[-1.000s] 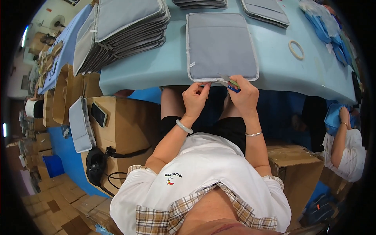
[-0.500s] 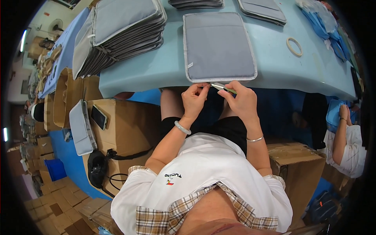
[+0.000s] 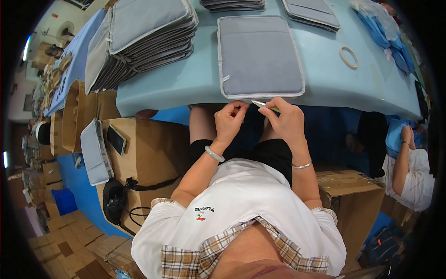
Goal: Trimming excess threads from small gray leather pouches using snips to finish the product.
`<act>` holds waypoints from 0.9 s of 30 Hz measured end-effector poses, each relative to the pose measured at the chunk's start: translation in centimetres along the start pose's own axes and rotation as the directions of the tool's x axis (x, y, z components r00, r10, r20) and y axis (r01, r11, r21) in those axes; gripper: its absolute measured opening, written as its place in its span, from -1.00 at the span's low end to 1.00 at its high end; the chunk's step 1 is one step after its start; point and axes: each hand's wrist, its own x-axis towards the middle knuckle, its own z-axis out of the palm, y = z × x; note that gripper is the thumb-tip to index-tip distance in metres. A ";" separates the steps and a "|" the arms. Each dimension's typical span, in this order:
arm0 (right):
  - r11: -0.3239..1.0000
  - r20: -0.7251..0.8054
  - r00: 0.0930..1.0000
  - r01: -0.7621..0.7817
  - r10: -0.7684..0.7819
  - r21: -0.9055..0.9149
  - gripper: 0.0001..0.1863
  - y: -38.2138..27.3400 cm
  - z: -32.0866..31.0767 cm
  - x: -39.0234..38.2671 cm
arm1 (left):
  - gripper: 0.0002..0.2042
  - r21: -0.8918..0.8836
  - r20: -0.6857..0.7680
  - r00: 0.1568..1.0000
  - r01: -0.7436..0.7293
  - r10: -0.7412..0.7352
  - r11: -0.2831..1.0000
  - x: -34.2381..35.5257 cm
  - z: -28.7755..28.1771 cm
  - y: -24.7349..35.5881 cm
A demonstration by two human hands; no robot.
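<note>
A grey padded sleeve (image 3: 261, 58) with pale edging lies flat in front of me, its near edge at the front of the table. Just below that edge, my right hand (image 3: 287, 116) grips a small pair of thread snips (image 3: 263, 105) with pale metal blades and a greenish handle. The blades point left, toward my other hand. My left hand (image 3: 228, 122) is pinched closed near the sleeve's lower left corner; whatever lies between its fingertips is too small to make out.
Grey sleeves form a tall stack (image 3: 153, 42) at the left and a smaller pile (image 3: 312, 14) at the far right. A tape roll (image 3: 348, 57) lies on the blue-covered table (image 3: 325, 88). Cardboard boxes (image 3: 151, 149) flank me, one bearing a phone (image 3: 116, 139). Another person (image 3: 409, 172) sits at right.
The snips have drawn slightly away from the sleeve's edge, and their blades look closer together. My left hand stays almost in place, still pinched.
</note>
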 end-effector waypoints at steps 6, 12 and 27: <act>0.963 -0.022 0.983 -0.173 0.181 0.206 -0.71 1.7 -1.9 -1.5 | -0.87 0.431 0.282 0.906 -0.413 0.315 0.802 -0.2 -1.0 1.7; 0.961 -0.117 0.977 -0.145 0.176 0.235 -0.62 2.6 -2.1 -1.7 | -0.86 0.484 0.211 0.729 -0.656 0.651 0.579 2.0 0.8 5.6; 0.968 -0.141 0.980 -0.109 0.143 0.226 -0.69 2.1 -2.1 -1.8 | -0.88 0.248 0.072 0.817 -0.571 0.572 0.783 2.1 0.2 2.9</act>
